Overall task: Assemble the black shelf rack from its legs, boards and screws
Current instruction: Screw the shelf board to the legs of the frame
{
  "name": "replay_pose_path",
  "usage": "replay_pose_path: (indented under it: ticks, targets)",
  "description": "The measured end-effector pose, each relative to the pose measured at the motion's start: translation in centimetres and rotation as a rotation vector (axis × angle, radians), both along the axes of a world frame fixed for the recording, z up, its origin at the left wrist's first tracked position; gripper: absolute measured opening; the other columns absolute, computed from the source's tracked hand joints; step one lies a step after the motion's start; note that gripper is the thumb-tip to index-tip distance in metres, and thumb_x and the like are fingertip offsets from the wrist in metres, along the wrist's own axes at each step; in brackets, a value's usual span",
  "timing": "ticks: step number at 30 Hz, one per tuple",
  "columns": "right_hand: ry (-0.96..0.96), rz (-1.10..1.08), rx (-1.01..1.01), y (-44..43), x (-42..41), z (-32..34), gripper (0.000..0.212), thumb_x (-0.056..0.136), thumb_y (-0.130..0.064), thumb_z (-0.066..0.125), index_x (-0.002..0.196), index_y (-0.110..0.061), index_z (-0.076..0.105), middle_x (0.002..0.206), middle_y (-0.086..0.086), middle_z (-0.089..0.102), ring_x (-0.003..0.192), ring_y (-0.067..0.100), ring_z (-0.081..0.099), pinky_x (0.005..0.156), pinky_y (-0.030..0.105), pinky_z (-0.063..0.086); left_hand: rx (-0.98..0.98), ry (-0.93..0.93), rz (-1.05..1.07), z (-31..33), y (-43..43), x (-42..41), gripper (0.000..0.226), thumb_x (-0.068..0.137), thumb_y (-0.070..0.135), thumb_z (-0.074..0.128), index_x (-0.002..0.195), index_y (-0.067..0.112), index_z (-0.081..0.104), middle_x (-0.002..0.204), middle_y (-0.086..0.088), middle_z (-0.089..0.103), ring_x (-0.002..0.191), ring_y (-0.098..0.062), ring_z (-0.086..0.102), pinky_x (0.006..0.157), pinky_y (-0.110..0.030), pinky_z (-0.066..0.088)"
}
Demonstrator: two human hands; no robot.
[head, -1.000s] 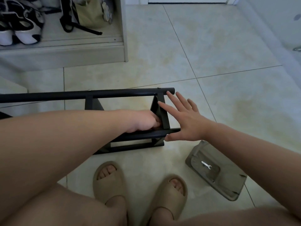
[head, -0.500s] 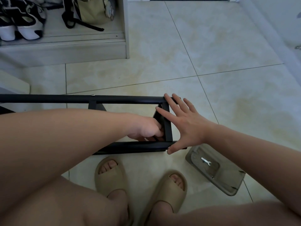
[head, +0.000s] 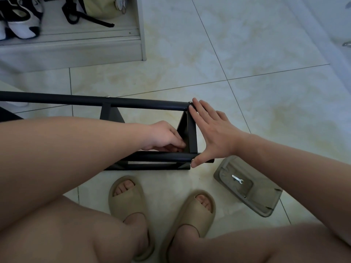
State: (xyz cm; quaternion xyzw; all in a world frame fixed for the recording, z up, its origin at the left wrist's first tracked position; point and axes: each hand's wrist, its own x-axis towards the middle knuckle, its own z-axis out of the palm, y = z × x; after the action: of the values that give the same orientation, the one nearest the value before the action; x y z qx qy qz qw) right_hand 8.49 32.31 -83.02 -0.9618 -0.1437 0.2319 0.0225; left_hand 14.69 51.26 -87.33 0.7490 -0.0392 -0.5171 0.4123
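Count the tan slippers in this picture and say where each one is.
2. The left slipper, worn, sits on the near side of the black rack. The right slipper, also worn, is beside it, nearer the grey tray. None seems hidden.

A shelf rack lies on its side on the floor, running from the left edge to the centre. The left hand sits between its far and near tubes, at the right-end crosspiece. The right hand spans that end, fingertips on the far tube, thumb on the near one. Near and right of it, a tray holds a wrench. Two slippered feet stand nearest. Far left, a low shelf carries shoes and a bag
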Motion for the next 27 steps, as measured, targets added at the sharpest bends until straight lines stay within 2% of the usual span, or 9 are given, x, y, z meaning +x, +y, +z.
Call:
replay_pose_path:
  ticks: [2, 6, 10, 11, 15, 18, 20, 23, 27]
  targets:
    - [-0.001, -0.006, 0.004, 0.0, 0.0, 0.0, 0.160, 0.043, -0.105, 0.044, 0.159, -0.015, -0.020, 0.164, 0.003, -0.032, 0.152, 0.020, -0.026, 0.124, 0.046, 0.000, -0.010, 0.035, -0.015, 0.1, -0.2, 0.0, 0.002, 0.087, 0.018, 0.075, 0.085, 0.018, 0.074, 0.079, -0.001, 0.074, 0.064, -0.009, 0.065, 0.063, -0.020, 0.049]
    - [0.005, -0.016, 0.014, 0.0, 0.0, -0.1, 0.160, 0.042, -0.105, 0.045, 0.159, -0.016, -0.021, 0.164, 0.002, -0.033, 0.152, 0.019, -0.028, 0.125, 0.047, -0.001, -0.032, 0.102, -0.004, 0.1, -0.1, 0.3, 0.007, 0.091, 0.013, 0.070, 0.093, 0.018, 0.075, 0.077, 0.001, 0.074, 0.060, -0.005, 0.065, 0.052, -0.014, 0.048]
    - [0.010, -0.020, 0.007, 0.0, 0.1, 0.1, 0.160, 0.042, -0.105, 0.045, 0.159, -0.017, -0.021, 0.164, 0.001, -0.033, 0.152, 0.019, -0.027, 0.125, 0.048, -0.001, -0.034, 0.152, -0.005, 0.1, 0.1, 0.8, 0.014, 0.093, 0.007, 0.067, 0.101, 0.014, 0.075, 0.086, 0.000, 0.076, 0.068, -0.006, 0.067, 0.069, -0.018, 0.054]
    - [0.011, -0.021, 0.008, 0.0, 0.1, 0.1, 0.160, 0.042, -0.105, 0.045, 0.159, -0.017, -0.021, 0.164, 0.001, -0.033, 0.152, 0.019, -0.027, 0.125, 0.048, -0.001, -0.025, 0.149, -0.007, 0.1, 0.1, 0.8, 0.012, 0.094, 0.009, 0.066, 0.101, 0.015, 0.074, 0.086, 0.001, 0.076, 0.068, -0.005, 0.067, 0.071, -0.019, 0.054]
    - [0.012, -0.025, 0.013, 0.0, 0.1, 0.1, 0.160, 0.042, -0.104, 0.046, 0.159, -0.017, -0.020, 0.164, 0.000, -0.033, 0.152, 0.018, -0.027, 0.124, 0.047, 0.000, 0.025, 0.080, -0.046, -0.2, -0.2, 0.9, 0.011, 0.096, 0.026, 0.066, 0.091, 0.019, 0.073, 0.081, 0.005, 0.076, 0.063, -0.003, 0.066, 0.063, -0.019, 0.049]
    - [0.007, -0.031, 0.023, 0.1, 0.1, 0.0, 0.160, 0.043, -0.103, 0.048, 0.159, -0.016, -0.019, 0.165, 0.000, -0.031, 0.152, 0.018, -0.026, 0.123, 0.046, 0.001, -0.003, 0.069, -0.029, -0.6, -0.6, 0.6, 0.010, 0.092, 0.019, 0.069, 0.088, 0.012, 0.075, 0.082, -0.002, 0.074, 0.071, -0.011, 0.067, 0.074, -0.024, 0.055]
    - [0.004, -0.033, 0.024, 0.1, 0.1, -0.1, 0.160, 0.043, -0.103, 0.049, 0.159, -0.016, -0.018, 0.165, 0.001, -0.030, 0.152, 0.018, -0.026, 0.123, 0.046, 0.001, -0.024, 0.071, -0.028, -0.7, -0.8, 0.3, 0.010, 0.091, 0.010, 0.068, 0.085, 0.009, 0.075, 0.077, -0.004, 0.073, 0.067, -0.013, 0.069, 0.067, -0.022, 0.057]
    - [0.001, -0.038, 0.028, 0.1, 0.1, -0.2, 0.160, 0.044, -0.103, 0.050, 0.160, -0.016, -0.017, 0.165, 0.001, -0.030, 0.152, 0.018, -0.025, 0.123, 0.046, 0.002, 0.019, -0.005, -0.108, -0.6, -1.1, 0.1, 0.014, 0.087, 0.006, 0.064, 0.080, 0.012, 0.075, 0.061, -0.001, 0.066, 0.053, -0.015, 0.059, 0.051, -0.017, 0.045]
    - [-0.004, -0.037, 0.028, 0.1, 0.1, -0.2, 0.160, 0.043, -0.103, 0.048, 0.160, -0.016, -0.017, 0.165, 0.001, -0.030, 0.153, 0.019, -0.025, 0.123, 0.046, 0.002, 0.007, -0.002, -0.130, -0.5, -1.2, 0.0, 0.015, 0.085, 0.005, 0.062, 0.082, 0.011, 0.076, 0.066, -0.005, 0.066, 0.058, -0.019, 0.058, 0.058, -0.021, 0.046]
